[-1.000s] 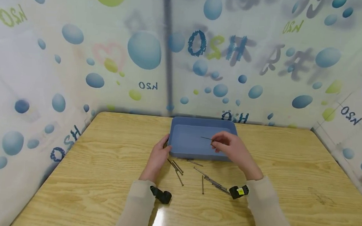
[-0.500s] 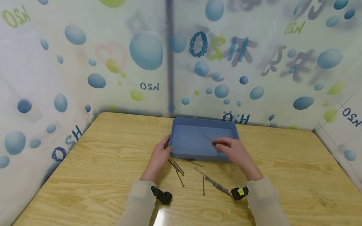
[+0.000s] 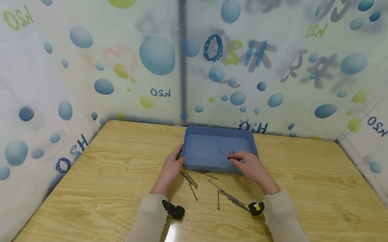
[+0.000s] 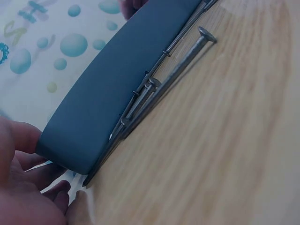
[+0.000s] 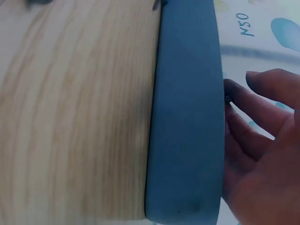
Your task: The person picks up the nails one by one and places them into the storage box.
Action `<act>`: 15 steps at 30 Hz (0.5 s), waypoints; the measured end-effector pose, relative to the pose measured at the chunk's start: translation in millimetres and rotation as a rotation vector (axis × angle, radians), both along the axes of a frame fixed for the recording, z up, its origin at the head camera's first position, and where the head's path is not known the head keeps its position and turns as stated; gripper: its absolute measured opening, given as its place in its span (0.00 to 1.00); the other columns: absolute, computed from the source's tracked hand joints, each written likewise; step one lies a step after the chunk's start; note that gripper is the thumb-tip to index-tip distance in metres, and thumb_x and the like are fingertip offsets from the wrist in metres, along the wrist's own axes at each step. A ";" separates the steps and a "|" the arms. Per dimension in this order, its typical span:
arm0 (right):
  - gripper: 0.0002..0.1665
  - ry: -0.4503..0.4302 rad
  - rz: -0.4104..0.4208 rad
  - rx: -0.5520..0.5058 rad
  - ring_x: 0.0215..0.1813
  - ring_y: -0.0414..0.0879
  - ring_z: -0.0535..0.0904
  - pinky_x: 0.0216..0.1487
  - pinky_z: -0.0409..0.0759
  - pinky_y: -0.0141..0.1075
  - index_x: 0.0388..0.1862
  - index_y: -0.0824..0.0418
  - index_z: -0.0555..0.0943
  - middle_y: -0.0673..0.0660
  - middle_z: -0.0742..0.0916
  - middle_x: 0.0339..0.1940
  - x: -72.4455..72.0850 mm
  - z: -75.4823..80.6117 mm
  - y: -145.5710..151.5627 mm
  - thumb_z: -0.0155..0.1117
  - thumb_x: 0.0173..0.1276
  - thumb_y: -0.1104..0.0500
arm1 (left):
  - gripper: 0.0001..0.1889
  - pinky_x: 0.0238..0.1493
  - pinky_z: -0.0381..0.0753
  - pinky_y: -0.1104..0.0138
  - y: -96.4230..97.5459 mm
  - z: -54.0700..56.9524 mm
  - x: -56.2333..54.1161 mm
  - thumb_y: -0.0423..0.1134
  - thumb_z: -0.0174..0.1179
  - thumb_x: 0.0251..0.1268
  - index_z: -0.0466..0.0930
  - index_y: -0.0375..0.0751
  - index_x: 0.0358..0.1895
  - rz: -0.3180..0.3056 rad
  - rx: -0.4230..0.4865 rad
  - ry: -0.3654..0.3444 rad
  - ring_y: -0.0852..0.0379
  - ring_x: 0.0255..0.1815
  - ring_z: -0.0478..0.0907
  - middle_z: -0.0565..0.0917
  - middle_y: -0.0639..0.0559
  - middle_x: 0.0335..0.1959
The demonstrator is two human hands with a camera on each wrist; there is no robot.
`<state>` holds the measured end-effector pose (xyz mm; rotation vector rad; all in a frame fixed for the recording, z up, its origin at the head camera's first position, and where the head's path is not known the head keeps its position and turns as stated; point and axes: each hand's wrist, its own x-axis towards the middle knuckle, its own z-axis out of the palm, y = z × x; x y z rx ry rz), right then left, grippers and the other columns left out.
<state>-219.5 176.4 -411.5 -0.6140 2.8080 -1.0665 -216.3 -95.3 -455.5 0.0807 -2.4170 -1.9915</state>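
My left hand (image 3: 171, 167) holds the left end of a shallow blue tray (image 3: 215, 168), the thumb at the near corner and fingers round its side. My right hand (image 3: 250, 166) is low over the right part of the tray, fingers bent, a thin nail (image 3: 223, 153) at its fingertips pointing left. Two short dark tips (image 3: 231, 152) show just beyond those fingers; whether they are held or loose is unclear. In the right wrist view the tray wall (image 5: 187, 117) hides most of the nail, and a small dark bit (image 5: 228, 99) shows between the fingers.
Several loose steel nails lie on the wooden table (image 3: 106, 190) before the tray: a left group (image 3: 192, 179), a right group (image 3: 231, 197) and a single nail (image 3: 218, 199). In the left wrist view, nails (image 4: 159, 91) lie along the tray wall. A patterned curtain (image 3: 158, 57) hangs behind.
My right hand has moved lower into the tray, and the nail at its fingertips has dropped with it. Short dark tips now show beside the fingers. The left hand keeps its hold.
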 end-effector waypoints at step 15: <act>0.21 0.017 0.024 0.136 0.52 0.54 0.72 0.49 0.70 0.49 0.51 0.60 0.78 0.58 0.77 0.52 -0.7 -9.5 -0.7 0.50 0.68 0.49 | 0.27 0.64 0.51 0.60 0.6 1.7 0.7 0.35 0.45 0.66 0.55 0.46 0.68 0.000 0.002 -0.015 0.56 0.68 0.49 0.57 0.54 0.67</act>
